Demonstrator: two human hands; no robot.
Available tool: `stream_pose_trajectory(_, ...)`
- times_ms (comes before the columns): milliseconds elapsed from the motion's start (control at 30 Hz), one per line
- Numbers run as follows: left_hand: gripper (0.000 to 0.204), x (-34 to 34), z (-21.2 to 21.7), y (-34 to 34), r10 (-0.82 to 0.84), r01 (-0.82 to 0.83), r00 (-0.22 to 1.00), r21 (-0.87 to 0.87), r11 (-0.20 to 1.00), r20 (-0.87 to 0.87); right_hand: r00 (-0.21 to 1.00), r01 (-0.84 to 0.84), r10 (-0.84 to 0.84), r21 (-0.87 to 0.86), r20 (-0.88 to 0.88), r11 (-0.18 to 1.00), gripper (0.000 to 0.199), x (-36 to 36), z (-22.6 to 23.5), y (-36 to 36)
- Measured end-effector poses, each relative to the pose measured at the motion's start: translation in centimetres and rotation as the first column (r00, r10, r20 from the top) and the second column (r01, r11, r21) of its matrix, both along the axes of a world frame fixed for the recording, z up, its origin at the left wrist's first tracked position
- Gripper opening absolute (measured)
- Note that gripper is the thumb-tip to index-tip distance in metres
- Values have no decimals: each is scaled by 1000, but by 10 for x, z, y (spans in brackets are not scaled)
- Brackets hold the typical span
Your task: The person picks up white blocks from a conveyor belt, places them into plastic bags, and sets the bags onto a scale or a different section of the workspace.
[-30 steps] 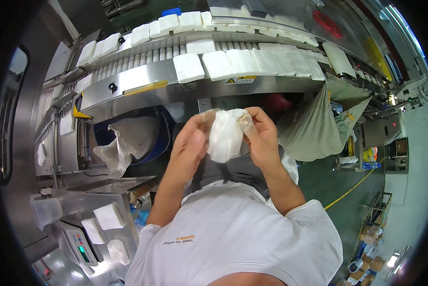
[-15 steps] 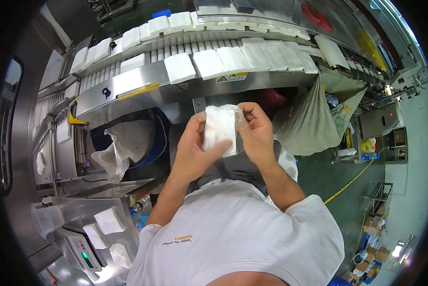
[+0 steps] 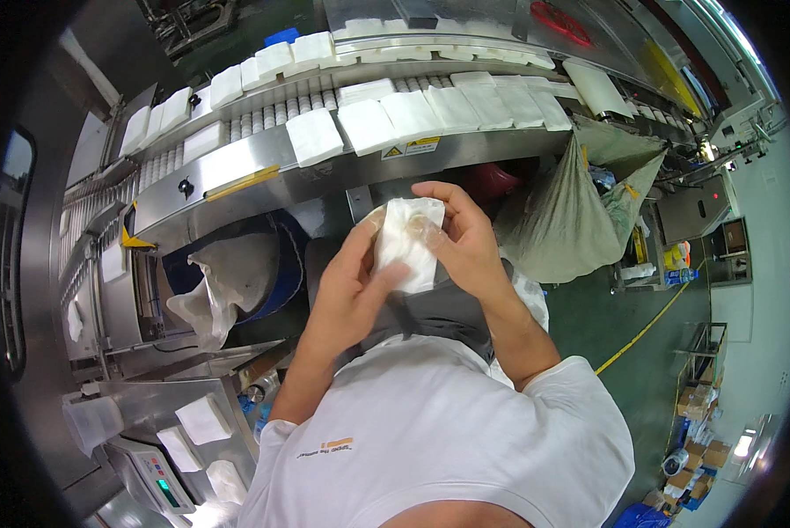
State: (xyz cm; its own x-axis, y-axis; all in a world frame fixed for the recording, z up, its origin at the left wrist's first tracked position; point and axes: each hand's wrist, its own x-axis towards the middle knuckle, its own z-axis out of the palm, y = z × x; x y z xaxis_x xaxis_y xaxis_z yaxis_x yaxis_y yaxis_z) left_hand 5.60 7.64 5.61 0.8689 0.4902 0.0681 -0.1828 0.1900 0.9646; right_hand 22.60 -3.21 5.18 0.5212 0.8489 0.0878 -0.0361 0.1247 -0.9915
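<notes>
A folded white pad (image 3: 405, 251) is held up between the two hands, in front of the body. The left hand (image 3: 347, 286) grips it at its left edge, thumb laid across the lower part of the face and fingers behind. The right hand (image 3: 471, 242) is half curled at the opposite edge, its thumb on the upper part of the face and its forefinger raised by the top corner — whether its other fingers also clamp the back, I can't fairly tell.

Beyond both hands runs a steel conveyor with rollers (image 3: 276, 119); a row of white pads (image 3: 369, 126) lies along its near ledge. Left of the left hand stands a blue bin (image 3: 294, 264) with a pale liner (image 3: 208, 304) hanging over its edge. Nearer the body on that same side is a steel table (image 3: 140, 392), bearing more white pads, a clear plastic tub (image 3: 94, 420) and a scale (image 3: 153, 482) with a lit display. To the right of the right hand hangs a grey-green cloth sack (image 3: 566, 224) — wide-mouthed, below the conveyor's end.
</notes>
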Motion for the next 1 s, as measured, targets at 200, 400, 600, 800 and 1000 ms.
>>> stream_pose_trajectory(200, 54, 1, -12, 10, -68, 105, 992, -385, 917, 107, 990, -9, 19, 71, -137, 997, 41, -3, 1, -4)
stream_pose_trajectory(400, 59, 12, -18, 2, -1, 7, 1000, -235, 972, 24, 991, 57, -51, 50, -121, 997, 45, 0, -13, -9)
stream_pose_trajectory(600, 71, 16, -23, 6, -4, -2, 998, -91, 996, -64, 972, -109, 139, -159, 188, 981, 53, 22, 2, -25)
stream_pose_trajectory(800, 73, 18, -11, 13, -8, 20, 994, 113, 993, -111, 980, -32, 61, -150, 190, 988, 20, 23, -12, -12)
stream_pose_trajectory(1000, 70, 20, -25, -8, 154, -141, 984, -132, 981, 94, 981, 192, -192, 27, 3, 981, 18, -4, -20, -7)
